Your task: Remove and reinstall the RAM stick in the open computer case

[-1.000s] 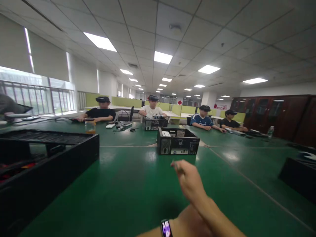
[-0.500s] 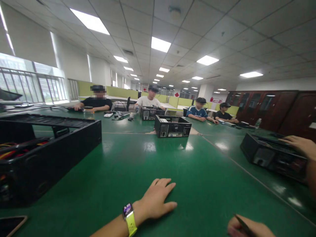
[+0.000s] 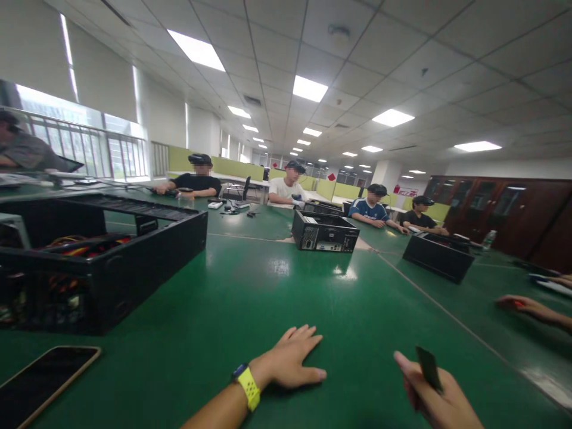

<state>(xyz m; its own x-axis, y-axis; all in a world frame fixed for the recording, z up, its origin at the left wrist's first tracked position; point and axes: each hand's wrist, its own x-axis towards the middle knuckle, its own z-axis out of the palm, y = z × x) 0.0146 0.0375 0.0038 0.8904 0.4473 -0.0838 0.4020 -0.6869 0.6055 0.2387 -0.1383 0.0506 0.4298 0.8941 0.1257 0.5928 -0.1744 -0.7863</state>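
watching remotely, i see the left hand [image 3: 291, 360] spread flat on the table [image 3: 250, 298], likely for support; the right hand [image 3: 440, 399] pinches a dark strip [image 3: 429, 368], probably keeping it steady.

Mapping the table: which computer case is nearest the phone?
The large case at far left, just beyond the phone, coloured wires inside. The middle pair and right-hand case stand farther away.

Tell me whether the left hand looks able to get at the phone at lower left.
Likely yes: the left hand lies palm-down on the green table, seemingly holding nothing, and no object shows between it and the phone.
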